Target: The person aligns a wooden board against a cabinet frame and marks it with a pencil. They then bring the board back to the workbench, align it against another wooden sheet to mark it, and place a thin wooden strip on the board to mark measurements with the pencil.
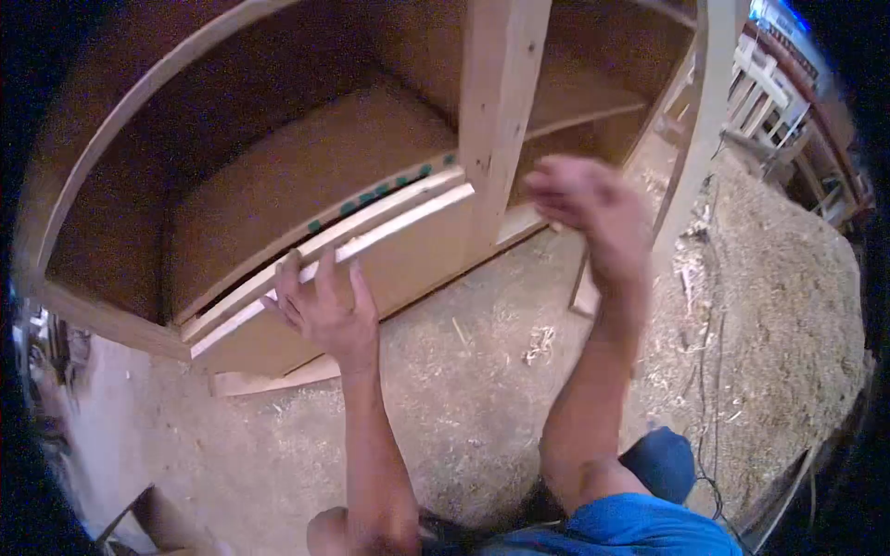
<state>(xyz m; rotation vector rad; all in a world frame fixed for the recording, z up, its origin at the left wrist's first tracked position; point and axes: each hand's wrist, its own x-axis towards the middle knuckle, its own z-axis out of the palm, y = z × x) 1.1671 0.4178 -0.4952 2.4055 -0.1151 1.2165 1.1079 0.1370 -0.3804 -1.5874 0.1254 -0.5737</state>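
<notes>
A wooden cabinet frame [501, 111] stands before me. Across the lower part of its left bay is a flat brown wooden panel [417, 250] with a pale top edge. My left hand [329, 306] is on this panel, its fingers spaced apart and hooked over the top edge. In front of the right bay, my right hand [589, 199] is raised beside the middle post, apart from the panel. Motion blurs its fingers, and whether they hold anything cannot be made out. Green marks [371, 195] line the inner board behind the panel.
Wood shavings [540, 345] are scattered over the floor [464, 398]. A large heap of sawdust [788, 296] lies to the right, with a dark cable [709, 352] running alongside. Slatted wooden pieces [765, 88] stand at the far right.
</notes>
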